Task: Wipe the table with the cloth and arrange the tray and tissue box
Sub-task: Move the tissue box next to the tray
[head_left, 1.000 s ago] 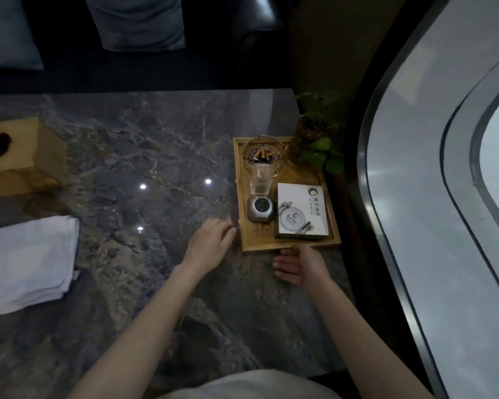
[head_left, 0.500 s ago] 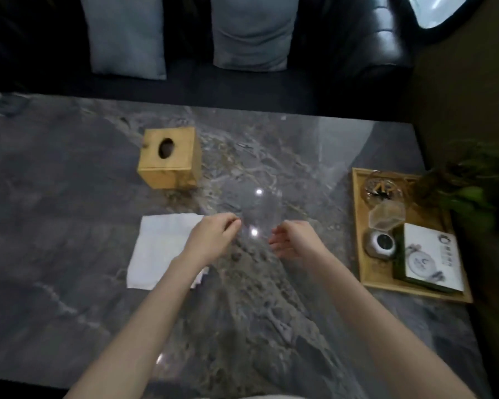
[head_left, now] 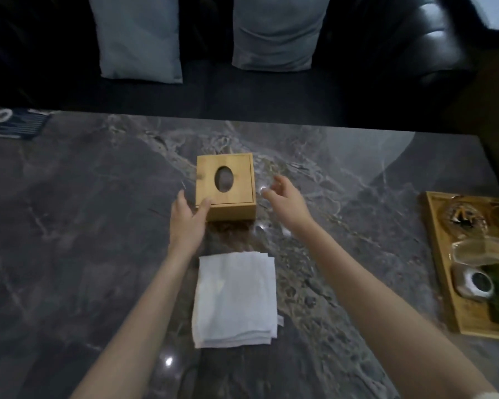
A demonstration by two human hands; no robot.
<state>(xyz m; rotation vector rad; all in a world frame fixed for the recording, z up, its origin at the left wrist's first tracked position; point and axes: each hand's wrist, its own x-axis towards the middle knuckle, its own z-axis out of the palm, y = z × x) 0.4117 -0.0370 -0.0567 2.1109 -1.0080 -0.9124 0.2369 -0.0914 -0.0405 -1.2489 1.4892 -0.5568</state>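
Both open hands flank the bamboo tissue box [head_left: 225,186] at frame centre: left hand [head_left: 186,223] touching its corner, right hand [head_left: 285,201] just beside. Folded white cloth [head_left: 234,298] lies below; wooden tray [head_left: 444,272] sits far right on the marble bench [head_left: 69,226]. Arranging looks unfinished.

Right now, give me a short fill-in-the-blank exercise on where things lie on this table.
1. The opening in the top of the tissue box is ____ in shape.
2. The folded white cloth lies on the table between the person's two ____.
3. The left hand touches the box, while the right hand is ____ it.
4. The wooden tray sits at the table's ____ end.

Missing words: oval; forearms; apart from; right
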